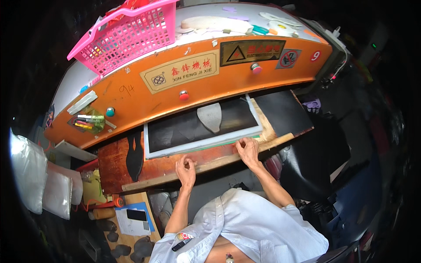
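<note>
My left hand [186, 170] is at the front wooden strip [206, 164] of the reddish-brown table. Its thumb and forefinger curl together into a loop, with nothing visible inside. My right hand [248, 150] is at the front right corner of a white-edged board [193, 147], fingers bent together near its edge; whatever they may grip is hidden. A black sheet [175, 127] covers the board. On the sheet lies a grey sole-shaped piece [210, 117], narrow end toward me. Left of the board, a long black cut piece [134, 158] lies on the table.
An orange press beam [175, 72] with red buttons [184, 95] and a green button [110, 112] spans above the board's far side. A pink basket [131, 39] stands on top. Clear plastic bags [57, 188] hang left. Lower left, a phone [136, 215] lies on papers; black material [315, 162] is right.
</note>
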Motion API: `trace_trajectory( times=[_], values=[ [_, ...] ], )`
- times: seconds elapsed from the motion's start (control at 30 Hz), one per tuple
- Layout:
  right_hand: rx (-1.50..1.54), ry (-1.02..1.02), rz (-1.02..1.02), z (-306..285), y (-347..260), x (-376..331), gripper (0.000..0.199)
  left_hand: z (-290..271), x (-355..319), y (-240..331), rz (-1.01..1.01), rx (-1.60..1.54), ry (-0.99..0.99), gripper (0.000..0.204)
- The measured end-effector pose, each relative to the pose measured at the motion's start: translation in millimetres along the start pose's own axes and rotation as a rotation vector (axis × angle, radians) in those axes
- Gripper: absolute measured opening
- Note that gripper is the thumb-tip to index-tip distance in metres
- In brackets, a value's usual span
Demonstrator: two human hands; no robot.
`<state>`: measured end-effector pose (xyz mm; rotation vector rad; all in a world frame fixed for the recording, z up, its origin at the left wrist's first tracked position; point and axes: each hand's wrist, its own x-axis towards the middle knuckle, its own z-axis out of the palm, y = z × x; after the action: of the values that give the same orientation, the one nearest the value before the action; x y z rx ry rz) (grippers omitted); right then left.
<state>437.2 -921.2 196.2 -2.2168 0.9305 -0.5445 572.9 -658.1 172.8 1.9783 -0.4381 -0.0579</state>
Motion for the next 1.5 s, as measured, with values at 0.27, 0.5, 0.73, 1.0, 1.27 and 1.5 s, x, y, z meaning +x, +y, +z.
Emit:
trace_trajectory(
  times=[0.27, 0.5, 0.73, 1.0, 1.27, 1.5],
  values=[
    [-0.280, -0.073, -0.318, 63, -87, 34, 0.087, 55, 53, 57, 0.204, 0.080, -0.281, 0.080],
    [0.428, -0.371, -0.075, -10, -40, 20, 0.091, 50, -3, 48, 0.176, 0.155, -0.384, 0.084],
    [-0.024, -0.253, -0.142, -75, -30, 27, 0.086, 42, -7, 67, 0.108, 0.331, -0.478, 0.074],
    [-0.227, -0.152, -0.273, -29, 4, 32, 0.085, 10, -33, 51, 0.255, 0.137, -0.156, 0.032],
    [-0.182, 0.092, -0.301, -6, -4, 90, 0.069, 7, -93, 1, 0.313, 0.125, 0.008, 0.023],
    [0.531, 0.420, -0.261, -65, -43, 183, 0.014, 41, -9, -18, 0.403, 0.283, 0.155, 0.011]
  ],
)
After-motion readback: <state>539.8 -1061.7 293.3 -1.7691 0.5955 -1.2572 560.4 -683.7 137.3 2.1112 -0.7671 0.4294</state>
